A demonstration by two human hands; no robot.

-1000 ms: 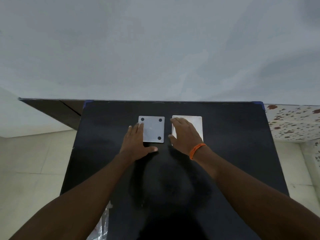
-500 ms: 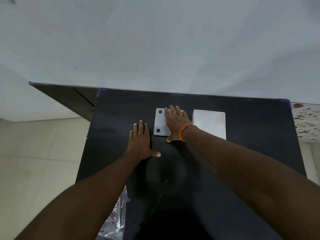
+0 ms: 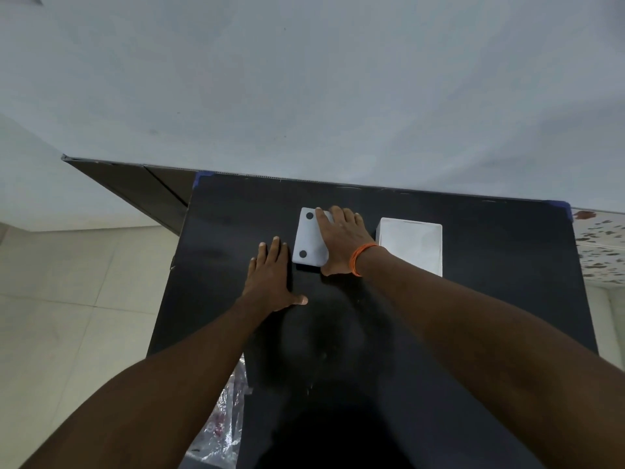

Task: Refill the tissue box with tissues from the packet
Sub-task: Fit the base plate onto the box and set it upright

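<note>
A black table (image 3: 473, 299) is filling the middle of the frame, against a pale wall. Near its far edge, just above centre, a white box (image 3: 309, 238) with two dark round dots on its top is sitting. The right hand (image 3: 341, 242), an orange band (image 3: 360, 258) at its wrist, is lying palm down over the right part of this box, fingers spread flat, not closing around it. The left hand (image 3: 272, 282) is resting open and flat on the table just left of the box, holding nothing. A second white box (image 3: 411, 247) is standing just right of the right wrist. A clear plastic packet (image 3: 223, 424) is hanging off the table's near left edge, at lower left.
</note>
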